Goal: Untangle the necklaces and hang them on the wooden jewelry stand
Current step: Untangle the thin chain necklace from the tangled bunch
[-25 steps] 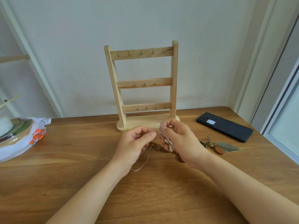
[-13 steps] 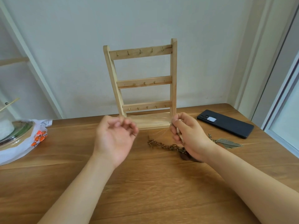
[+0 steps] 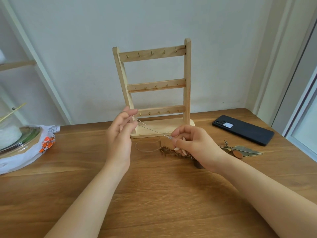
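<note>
My left hand (image 3: 121,134) and right hand (image 3: 193,145) each pinch the thin cord necklace (image 3: 151,129), taut between them. It seems light, limp and slippery, best held near the clasp. The brown chain necklace (image 3: 169,151) lies under my right hand, and the wooden jewelry stand (image 3: 187,83) is just beyond.

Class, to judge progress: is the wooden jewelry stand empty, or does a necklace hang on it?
Empty. Every hook on the wooden jewelry stand is bare; the left hand and right hand pinch a thin cord before it.
</note>
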